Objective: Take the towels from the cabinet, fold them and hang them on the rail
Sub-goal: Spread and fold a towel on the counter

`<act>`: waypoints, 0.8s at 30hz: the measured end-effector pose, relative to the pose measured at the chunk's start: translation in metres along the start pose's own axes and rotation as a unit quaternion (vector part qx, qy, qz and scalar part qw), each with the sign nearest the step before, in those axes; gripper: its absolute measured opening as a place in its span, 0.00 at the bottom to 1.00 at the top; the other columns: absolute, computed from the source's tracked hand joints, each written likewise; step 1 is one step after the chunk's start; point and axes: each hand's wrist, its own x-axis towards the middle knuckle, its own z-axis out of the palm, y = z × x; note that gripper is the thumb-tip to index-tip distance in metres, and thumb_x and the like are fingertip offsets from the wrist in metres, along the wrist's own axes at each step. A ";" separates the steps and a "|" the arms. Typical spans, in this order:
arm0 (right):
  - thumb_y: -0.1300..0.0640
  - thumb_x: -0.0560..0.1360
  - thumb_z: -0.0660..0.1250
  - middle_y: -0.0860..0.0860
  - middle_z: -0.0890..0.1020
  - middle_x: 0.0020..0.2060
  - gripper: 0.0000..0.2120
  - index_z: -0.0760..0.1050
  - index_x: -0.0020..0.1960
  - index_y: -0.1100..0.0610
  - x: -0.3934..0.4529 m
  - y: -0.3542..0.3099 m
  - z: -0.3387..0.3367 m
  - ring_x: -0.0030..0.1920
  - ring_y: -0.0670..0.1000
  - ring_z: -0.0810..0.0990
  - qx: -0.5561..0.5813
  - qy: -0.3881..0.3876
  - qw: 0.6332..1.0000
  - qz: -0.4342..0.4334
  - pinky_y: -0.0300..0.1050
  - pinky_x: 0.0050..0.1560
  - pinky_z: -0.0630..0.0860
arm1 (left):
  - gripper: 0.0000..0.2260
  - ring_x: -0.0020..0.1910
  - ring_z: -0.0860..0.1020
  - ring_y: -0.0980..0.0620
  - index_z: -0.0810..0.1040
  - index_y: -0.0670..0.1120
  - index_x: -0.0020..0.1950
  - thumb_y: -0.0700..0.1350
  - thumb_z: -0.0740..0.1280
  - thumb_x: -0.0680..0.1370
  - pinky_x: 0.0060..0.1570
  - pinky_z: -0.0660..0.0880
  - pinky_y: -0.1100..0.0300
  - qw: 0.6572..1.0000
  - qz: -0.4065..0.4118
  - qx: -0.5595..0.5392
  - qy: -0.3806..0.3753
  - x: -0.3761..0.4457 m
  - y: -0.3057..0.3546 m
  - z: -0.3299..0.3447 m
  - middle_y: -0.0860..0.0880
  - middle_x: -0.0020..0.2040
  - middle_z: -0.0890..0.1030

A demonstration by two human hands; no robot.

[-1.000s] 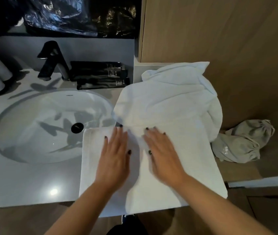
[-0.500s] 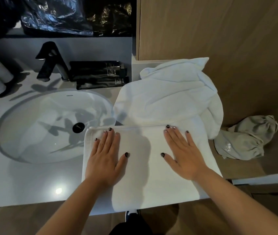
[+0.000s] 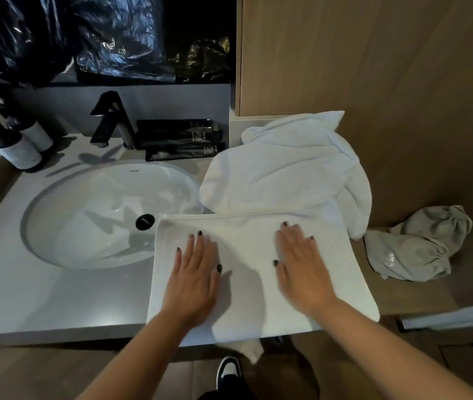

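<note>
Since a moment ago my hands have slid a little toward me across the folded towel (image 3: pixel 252 272), and their spacing has barely changed. My left hand (image 3: pixel 196 280) lies flat with the fingers spread, palm down on the towel's left half, gripping nothing. My right hand (image 3: pixel 301 265) lies the same way on the right half, well apart from the left, open and pressing flat. The folded towel sits on the counter (image 3: pixel 56 307), its left edge reaching over the rim of the sink (image 3: pixel 91 215), its near edge hanging past the counter's front, with a loose corner dangling below. Just behind the folded towel, touching its far edge, a second white towel (image 3: pixel 284 168) lies in a loose heap. To the right of the folded towel, near but apart, a crumpled grey cloth bag (image 3: pixel 414 246) rests on a wooden shelf. Behind the sink stands a black tap (image 3: pixel 111 119), with dark tubes (image 3: pixel 183 140) beside it and two bottles (image 3: pixel 18 145) off to the sink's far left.
</note>
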 end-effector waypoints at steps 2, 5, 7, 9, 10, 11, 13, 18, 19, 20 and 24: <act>0.53 0.79 0.49 0.56 0.63 0.77 0.27 0.63 0.76 0.58 -0.006 -0.031 0.015 0.77 0.57 0.60 0.014 -0.012 0.999 -0.051 0.61 0.74 0.62 | 0.37 0.75 0.28 0.52 0.34 0.50 0.77 0.67 0.25 0.73 0.73 0.29 0.55 1.000 0.004 -0.003 0.000 -0.005 0.017 0.015 0.50 0.78 0.32; 0.46 0.81 0.42 0.52 0.55 0.78 0.29 0.56 0.79 0.56 -0.012 -0.038 0.024 0.79 0.53 0.54 0.005 -0.032 0.999 -0.033 0.58 0.76 0.54 | 0.31 0.77 0.32 0.51 0.37 0.49 0.80 0.60 0.33 0.78 0.75 0.32 0.52 0.999 -0.004 0.040 0.029 -0.006 0.018 0.027 0.49 0.80 0.37; 0.39 0.78 0.36 0.49 0.42 0.79 0.34 0.43 0.81 0.54 -0.013 -0.020 0.021 0.79 0.51 0.41 -0.010 -0.040 0.999 -0.021 0.56 0.78 0.42 | 0.31 0.78 0.33 0.51 0.38 0.50 0.80 0.59 0.35 0.79 0.75 0.33 0.52 0.998 0.000 0.045 0.033 -0.008 0.012 0.025 0.50 0.80 0.37; 0.36 0.76 0.33 0.47 0.36 0.78 0.36 0.35 0.80 0.52 -0.017 0.003 0.015 0.78 0.49 0.33 -0.027 -0.041 0.999 -0.005 0.55 0.78 0.37 | 0.31 0.77 0.31 0.52 0.36 0.51 0.80 0.61 0.34 0.79 0.75 0.32 0.52 0.998 -0.007 0.055 0.029 -0.012 0.001 0.024 0.50 0.79 0.34; 0.35 0.76 0.32 0.47 0.35 0.78 0.37 0.34 0.79 0.52 -0.019 0.014 0.013 0.77 0.49 0.32 -0.029 -0.038 0.999 0.011 0.55 0.77 0.36 | 0.31 0.77 0.30 0.52 0.35 0.52 0.79 0.61 0.34 0.79 0.75 0.32 0.52 0.998 -0.016 0.056 0.031 -0.015 -0.006 0.023 0.50 0.79 0.33; 0.35 0.76 0.32 0.47 0.34 0.78 0.37 0.33 0.79 0.52 -0.022 0.025 0.010 0.77 0.48 0.31 -0.031 -0.044 0.998 0.025 0.54 0.77 0.35 | 0.31 0.77 0.30 0.52 0.34 0.52 0.79 0.62 0.34 0.79 0.75 0.32 0.52 0.998 -0.027 0.055 0.034 -0.018 -0.012 0.021 0.49 0.79 0.33; 0.34 0.75 0.31 0.47 0.33 0.78 0.38 0.32 0.79 0.52 -0.030 0.041 0.006 0.76 0.48 0.29 -0.038 -0.064 0.996 0.042 0.52 0.77 0.33 | 0.31 0.77 0.30 0.52 0.34 0.52 0.79 0.63 0.34 0.78 0.75 0.33 0.52 0.997 -0.043 0.053 0.033 -0.025 -0.026 0.020 0.49 0.79 0.34; 0.34 0.73 0.30 0.49 0.32 0.77 0.39 0.30 0.78 0.54 -0.042 0.046 -0.004 0.76 0.49 0.28 -0.016 -0.105 0.992 0.064 0.51 0.76 0.32 | 0.35 0.79 0.36 0.49 0.38 0.50 0.81 0.67 0.37 0.78 0.77 0.41 0.50 0.996 -0.074 0.016 0.037 -0.046 -0.048 0.019 0.49 0.80 0.36; 0.34 0.74 0.31 0.50 0.32 0.77 0.39 0.30 0.78 0.54 -0.048 0.041 -0.003 0.76 0.50 0.28 -0.011 -0.108 0.992 0.069 0.51 0.76 0.32 | 0.35 0.79 0.37 0.48 0.38 0.50 0.81 0.67 0.38 0.79 0.77 0.42 0.49 0.994 -0.098 0.012 0.038 -0.051 -0.046 0.020 0.48 0.80 0.37; 0.34 0.75 0.31 0.50 0.32 0.77 0.38 0.30 0.78 0.54 -0.056 0.035 -0.001 0.76 0.51 0.28 -0.013 -0.104 0.992 0.066 0.52 0.76 0.32 | 0.34 0.79 0.39 0.47 0.38 0.49 0.81 0.66 0.40 0.80 0.77 0.43 0.47 0.990 -0.134 0.004 0.044 -0.056 -0.042 0.023 0.46 0.81 0.38; 0.32 0.73 0.23 0.49 0.36 0.78 0.40 0.34 0.78 0.53 -0.094 -0.002 0.016 0.76 0.53 0.30 0.002 -0.069 0.997 0.036 0.55 0.75 0.33 | 0.33 0.80 0.43 0.43 0.41 0.44 0.80 0.60 0.48 0.82 0.76 0.46 0.42 0.954 -0.275 -0.063 0.097 -0.076 -0.002 0.036 0.41 0.81 0.44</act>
